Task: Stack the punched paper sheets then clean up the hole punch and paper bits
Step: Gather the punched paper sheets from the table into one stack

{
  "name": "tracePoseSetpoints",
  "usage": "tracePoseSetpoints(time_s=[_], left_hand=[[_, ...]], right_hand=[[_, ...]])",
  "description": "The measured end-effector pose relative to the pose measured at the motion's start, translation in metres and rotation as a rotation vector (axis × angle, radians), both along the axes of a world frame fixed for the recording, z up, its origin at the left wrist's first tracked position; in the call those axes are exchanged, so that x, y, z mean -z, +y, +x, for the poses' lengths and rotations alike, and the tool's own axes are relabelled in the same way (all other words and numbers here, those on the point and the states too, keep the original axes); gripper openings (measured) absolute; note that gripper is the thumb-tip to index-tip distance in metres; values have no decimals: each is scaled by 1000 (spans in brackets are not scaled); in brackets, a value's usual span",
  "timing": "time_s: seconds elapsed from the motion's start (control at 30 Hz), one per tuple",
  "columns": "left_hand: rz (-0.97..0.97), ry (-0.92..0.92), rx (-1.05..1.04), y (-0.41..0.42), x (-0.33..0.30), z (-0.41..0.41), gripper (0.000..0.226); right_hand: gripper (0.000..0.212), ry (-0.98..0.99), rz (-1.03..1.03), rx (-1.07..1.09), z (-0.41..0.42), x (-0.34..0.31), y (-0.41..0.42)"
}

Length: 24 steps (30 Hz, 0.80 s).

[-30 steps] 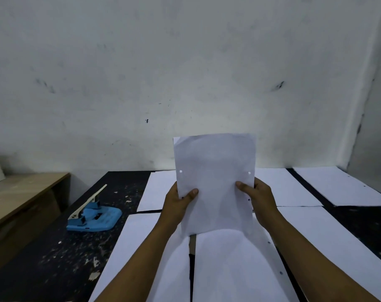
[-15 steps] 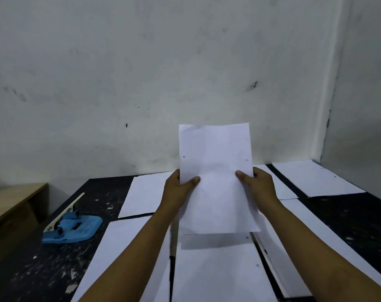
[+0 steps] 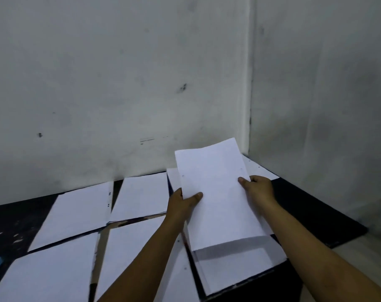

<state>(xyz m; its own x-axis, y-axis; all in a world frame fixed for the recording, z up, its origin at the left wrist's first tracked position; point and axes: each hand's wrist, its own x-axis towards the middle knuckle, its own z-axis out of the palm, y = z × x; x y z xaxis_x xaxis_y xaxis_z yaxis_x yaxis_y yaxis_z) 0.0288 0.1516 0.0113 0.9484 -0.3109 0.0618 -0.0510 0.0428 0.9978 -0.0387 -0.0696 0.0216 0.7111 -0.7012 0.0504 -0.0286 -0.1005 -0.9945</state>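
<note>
Both hands (image 3: 220,197) grip sheet (image 3: 215,192) — unmarked.

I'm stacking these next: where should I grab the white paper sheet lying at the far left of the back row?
Take the white paper sheet by its near left corner, coming from the left over the black table. That edge borders bare tabletop, so fingers can slide under; its right edge, with the punched holes, lies close beside the neighbouring sheet.
</note>
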Motion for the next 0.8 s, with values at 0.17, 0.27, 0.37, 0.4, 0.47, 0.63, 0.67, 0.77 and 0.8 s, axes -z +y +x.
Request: tracePoseSetpoints(time_s=[0.17, 0.27, 0.37, 0.4, 0.47, 0.63, 0.67, 0.77, 0.8], left_hand=[[-5, 111, 115, -63, 11, -4, 38], [23, 167, 196, -97, 17, -2, 41], [10, 232, 232, -124, 21, 0, 40], [10, 250, 241, -129, 21, 0, 38], [21, 282, 271, -144, 22, 0, 34], [152, 317, 314, -174, 28, 2, 25], [179, 315, 302, -180, 30, 3, 28], [245, 304, 267, -191, 32, 7, 34], [284, 288, 265, -193, 32, 6, 34]], right_hand=[[29, 72, -71, 71, -19, 7, -65], [34, 120, -109, 120, -28, 12, -99], [30, 190, -157, 142, -39, 12, -127], [34, 212, -181, 141, -41, 14, -136], [34, 264, -220, 141, -46, 17, -157], [36, 432, -301, 129, -59, 28, -195], [35, 454, -318, 129, -61, 31, -199], [29, 523, -348, 125, -61, 39, -208], [27, 540, -362, 122, -61, 41, -210]])
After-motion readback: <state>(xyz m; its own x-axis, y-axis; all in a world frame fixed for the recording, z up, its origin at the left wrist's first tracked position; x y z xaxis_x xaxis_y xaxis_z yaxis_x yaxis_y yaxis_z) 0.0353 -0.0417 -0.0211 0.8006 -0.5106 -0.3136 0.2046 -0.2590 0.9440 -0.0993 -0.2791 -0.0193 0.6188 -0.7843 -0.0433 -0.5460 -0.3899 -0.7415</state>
